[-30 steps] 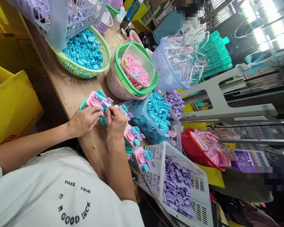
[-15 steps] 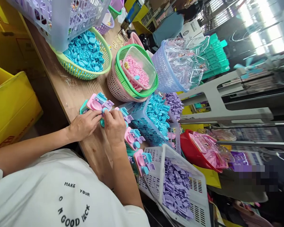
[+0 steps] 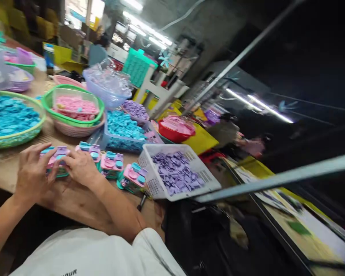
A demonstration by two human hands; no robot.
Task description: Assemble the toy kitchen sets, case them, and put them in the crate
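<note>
The pink toy piece [image 3: 55, 161] lies on the wooden table [image 3: 5, 168], close to the near edge. Both hands work on it. The left hand [image 3: 33, 172] covers its left end, fingers curled down over it. The right hand [image 3: 79, 167] presses against its right end with fingertips closed on the piece. The picture is blurred, so the exact finger contact is unclear.

Just right of the toy piece, three more pink toy pieces [image 3: 112, 163] with blue and purple parts stand in a row along the table. Further right of the toy piece, a white basket [image 3: 152, 180] holds purple parts [image 3: 175, 172]. Behind the toy piece, a green basket [image 3: 17, 138] holds blue parts [image 3: 8, 117]. Behind and to the right of the toy piece, a clear tub of pink parts [image 3: 74, 106] sits in a green basket stacked on a pink one. A blue crate [image 3: 117, 142] of blue parts stands behind the row.
</note>
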